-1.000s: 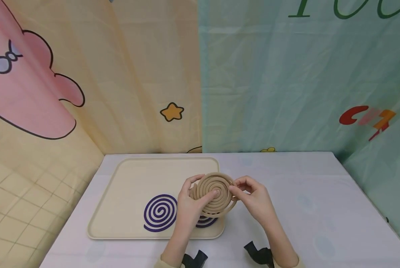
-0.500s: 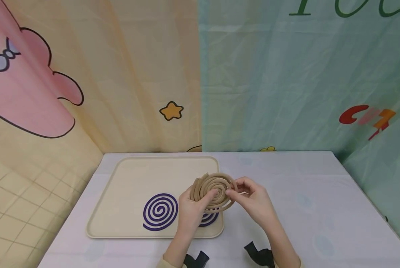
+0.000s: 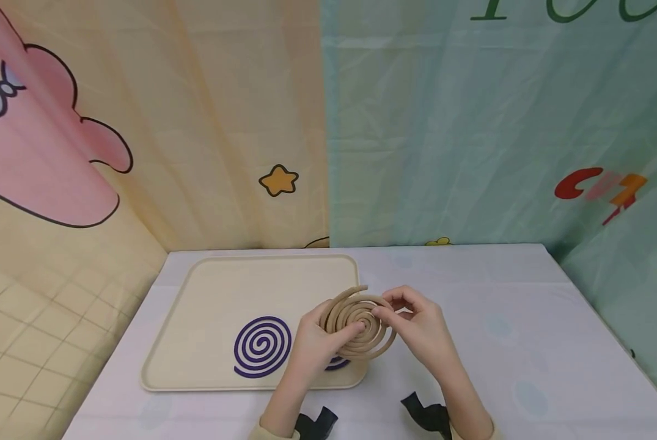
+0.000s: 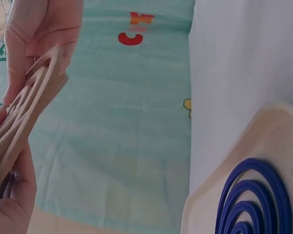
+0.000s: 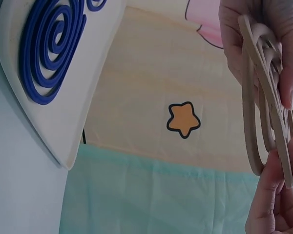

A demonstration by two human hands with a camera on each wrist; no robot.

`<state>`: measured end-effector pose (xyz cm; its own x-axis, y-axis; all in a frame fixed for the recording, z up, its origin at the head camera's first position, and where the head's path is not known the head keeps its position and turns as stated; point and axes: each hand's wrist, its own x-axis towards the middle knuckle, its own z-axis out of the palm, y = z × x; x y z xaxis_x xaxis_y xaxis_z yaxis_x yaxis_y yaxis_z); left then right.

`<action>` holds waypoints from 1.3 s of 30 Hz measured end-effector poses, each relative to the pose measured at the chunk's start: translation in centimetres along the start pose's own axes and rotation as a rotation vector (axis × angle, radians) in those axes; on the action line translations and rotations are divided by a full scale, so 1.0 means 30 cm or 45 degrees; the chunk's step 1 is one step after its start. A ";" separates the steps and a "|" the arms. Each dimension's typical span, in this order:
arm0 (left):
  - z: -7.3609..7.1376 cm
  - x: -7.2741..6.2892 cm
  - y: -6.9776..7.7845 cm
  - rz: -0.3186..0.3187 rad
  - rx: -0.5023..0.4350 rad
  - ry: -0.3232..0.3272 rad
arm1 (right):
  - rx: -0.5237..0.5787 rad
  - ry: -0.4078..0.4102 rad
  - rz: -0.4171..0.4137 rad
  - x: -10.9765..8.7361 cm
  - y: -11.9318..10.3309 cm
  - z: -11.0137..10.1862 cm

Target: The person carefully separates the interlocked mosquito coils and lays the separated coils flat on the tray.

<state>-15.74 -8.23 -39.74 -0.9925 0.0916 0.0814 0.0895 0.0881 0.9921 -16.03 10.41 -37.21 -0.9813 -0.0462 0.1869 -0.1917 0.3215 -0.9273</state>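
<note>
A pair of tan mosquito coils (image 3: 334, 318), nested together and partly spread apart, is held above the tray's right end. My left hand (image 3: 313, 342) grips their left side, thumb across the front face near the centre. On the right edge, my right hand (image 3: 420, 324) pinches a strand between thumb and fingers. Seen edge-on in the right wrist view, the tan coils (image 5: 271, 97) show gaps between their turns. A blue mosquito coil (image 3: 263, 346) lies flat on the cream tray (image 3: 273, 281). Another blue coil (image 3: 336, 365) is mostly hidden behind the left hand and tan coils.
The tray lies on the left part of a table with a white cloth (image 3: 499, 366). Printed curtains (image 3: 240, 122) hang behind the table and along its sides. Black straps (image 3: 428, 417) are at both wrists.
The tan coils have spread further apart: one free end now sticks out at the top and a loop bulges out at lower right. Both hands stay nearly in place.
</note>
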 end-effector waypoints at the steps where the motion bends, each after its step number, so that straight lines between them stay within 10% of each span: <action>1: 0.003 0.000 -0.001 0.010 -0.040 0.034 | 0.046 0.002 0.033 0.003 0.001 0.001; 10: 0.002 -0.009 0.002 0.163 -0.050 0.163 | 0.121 -0.064 0.106 0.005 0.001 -0.010; 19: -0.030 -0.007 0.016 0.227 0.286 -0.115 | -0.186 -0.086 -0.372 -0.012 -0.003 -0.011; 25: -0.034 -0.014 0.027 0.089 0.010 -0.149 | -0.007 -0.088 -0.272 -0.012 -0.009 -0.028; 31: -0.021 -0.017 0.026 0.155 -0.132 -0.101 | 0.145 -0.132 -0.145 -0.010 -0.020 -0.037; 39: -0.033 -0.021 0.033 0.159 0.082 -0.197 | -0.253 -0.116 -0.651 -0.026 -0.016 -0.029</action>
<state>-15.11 -9.20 -38.73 -0.9490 0.2568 0.1827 0.2210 0.1292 0.9667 -15.16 11.11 -36.64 -0.7635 -0.3216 0.5601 -0.6455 0.4087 -0.6452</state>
